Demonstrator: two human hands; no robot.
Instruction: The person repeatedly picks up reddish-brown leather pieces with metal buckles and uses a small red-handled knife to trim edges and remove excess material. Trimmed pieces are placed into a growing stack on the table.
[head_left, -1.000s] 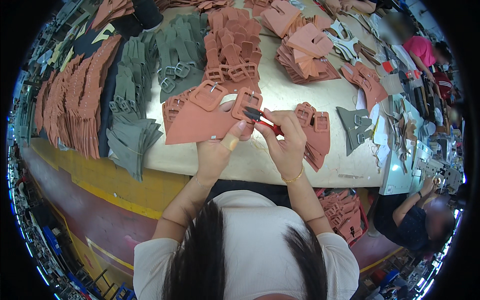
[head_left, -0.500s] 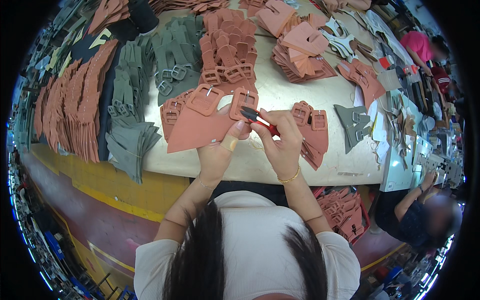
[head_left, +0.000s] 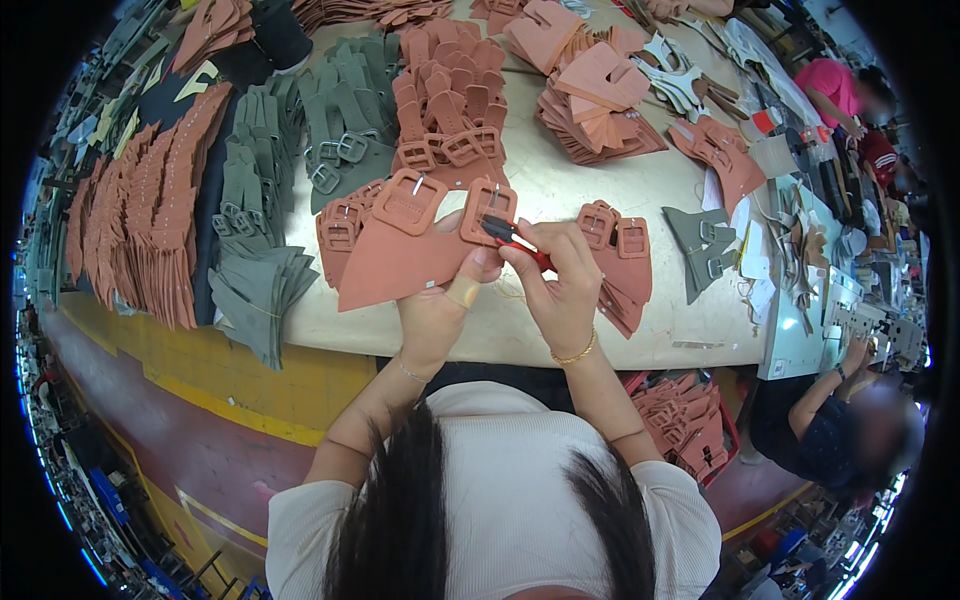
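My left hand grips a terracotta leather piece by its lower right side, thumb on top. Two square covered buckles, a left buckle and a right buckle, sit along its upper edge. In my right hand is a pair of red-handled thread snips, fingers closed round the handles. Their dark blades lie over the lower part of the right buckle. Whether the tips touch thread is too small to tell. Stacked terracotta buckled pieces lie just right of my right hand, and more lie behind the held piece.
Rows of green strap pieces and terracotta pieces cover the table's left. Further terracotta straps and cut pieces lie at the back. A red crate of pieces stands below the table edge. One person works at the right.
The held leather piece and both hands have barely shifted. The snips stay at the right buckle, and the surroundings have slid very slightly left in the picture.
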